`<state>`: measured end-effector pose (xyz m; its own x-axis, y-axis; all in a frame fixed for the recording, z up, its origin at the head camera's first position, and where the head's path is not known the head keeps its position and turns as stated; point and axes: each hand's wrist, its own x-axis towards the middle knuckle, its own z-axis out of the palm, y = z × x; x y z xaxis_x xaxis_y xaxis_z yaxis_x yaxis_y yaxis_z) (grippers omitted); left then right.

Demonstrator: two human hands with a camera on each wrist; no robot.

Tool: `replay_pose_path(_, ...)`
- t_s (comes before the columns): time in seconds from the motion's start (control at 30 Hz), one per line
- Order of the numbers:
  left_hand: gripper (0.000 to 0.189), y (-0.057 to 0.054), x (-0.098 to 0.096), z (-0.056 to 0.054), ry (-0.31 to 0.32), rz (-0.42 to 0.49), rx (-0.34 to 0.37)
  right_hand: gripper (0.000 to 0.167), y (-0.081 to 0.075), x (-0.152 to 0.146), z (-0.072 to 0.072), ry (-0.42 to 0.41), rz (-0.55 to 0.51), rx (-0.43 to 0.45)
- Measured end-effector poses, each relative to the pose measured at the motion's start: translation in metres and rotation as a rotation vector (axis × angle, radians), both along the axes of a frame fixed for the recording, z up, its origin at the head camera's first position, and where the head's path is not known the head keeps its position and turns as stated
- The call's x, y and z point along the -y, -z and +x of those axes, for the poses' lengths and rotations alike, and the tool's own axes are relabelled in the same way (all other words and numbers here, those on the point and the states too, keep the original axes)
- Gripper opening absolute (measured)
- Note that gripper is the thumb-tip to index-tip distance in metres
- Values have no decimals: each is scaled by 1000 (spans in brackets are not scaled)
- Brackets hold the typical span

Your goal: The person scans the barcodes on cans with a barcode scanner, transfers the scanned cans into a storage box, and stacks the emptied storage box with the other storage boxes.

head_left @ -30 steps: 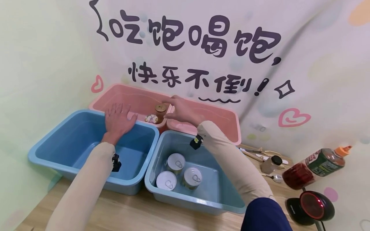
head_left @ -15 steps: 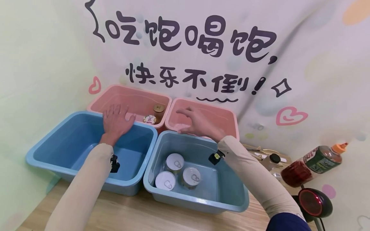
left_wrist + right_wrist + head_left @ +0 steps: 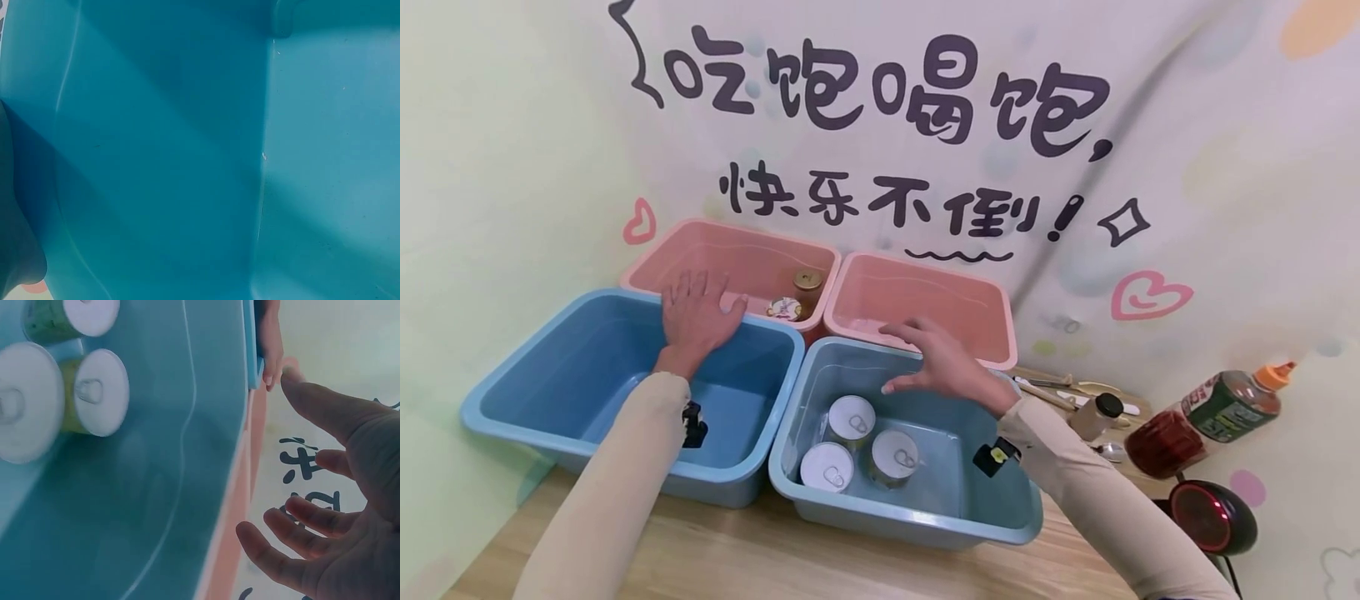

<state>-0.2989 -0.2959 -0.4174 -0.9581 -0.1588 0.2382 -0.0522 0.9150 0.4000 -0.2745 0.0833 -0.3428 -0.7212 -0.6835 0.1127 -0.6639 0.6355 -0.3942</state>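
Nearest, at 6 o'clock in the head view, is the wooden tabletop (image 3: 760, 554). On it, also at 6 o'clock, stands a grey-blue tub (image 3: 895, 531), and at 8 o'clock, just beside it, a brighter blue tub (image 3: 733, 477). Three pull-tab cans with white tops stand upright on the 9 o'clock side of the grey-blue tub: a left can (image 3: 826, 467) at 8 o'clock of their group, a right can (image 3: 895, 457) at 4, a far can (image 3: 852, 418) at 12.

The right hand (image 3: 951, 367) hangs near the grey-blue tub's far rim, at about 1 o'clock of that tub; its thumb and fingers are spread and slightly bent, its grip released with nothing in it. The left hand (image 3: 696, 323) lies across the blue tub's far rim at 1 o'clock, fingers straight and fanned, grasping nothing.

At 4 o'clock are a black device with a red ring (image 3: 1213, 517) and a dark-lidded jar (image 3: 1096, 417); a squeeze bottle (image 3: 1206, 421) of red sauce leans between 3 and 4.

Beyond the blue tubs sit a left pink tub (image 3: 700, 254) and a right pink tub (image 3: 940, 296). A gold-lidded container (image 3: 807, 280) and one with a patterned lid (image 3: 785, 309) stand at 4 o'clock inside the left one.

Farthest, at 12 o'clock, hangs a wall cloth (image 3: 917, 158) with dark lettering.
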Motion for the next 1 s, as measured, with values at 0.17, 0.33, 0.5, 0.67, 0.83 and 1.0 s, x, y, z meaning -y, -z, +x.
replay_pose_path(0.17,70,1,1,-1,0,2,-1,82,8,-6,12,-36,-40,91)
replay_pose_path(0.33,69,1,2,1,3,5,-21,81,16,-7,22,-81,-27,152)
replay_pose_path(0.5,69,1,1,1,10,11,-30,80,26,-7,28,-85,63,195)
replay_pose_path(0.67,69,2,1,0,12,11,-38,77,40,-7,28,-98,122,238)
replay_pose_path(0.83,69,2,1,0,8,5,-24,72,52,-8,25,-87,163,272)
replay_pose_path(1.0,69,2,1,-1,8,2,-13,68,67,-9,21,-51,232,314)
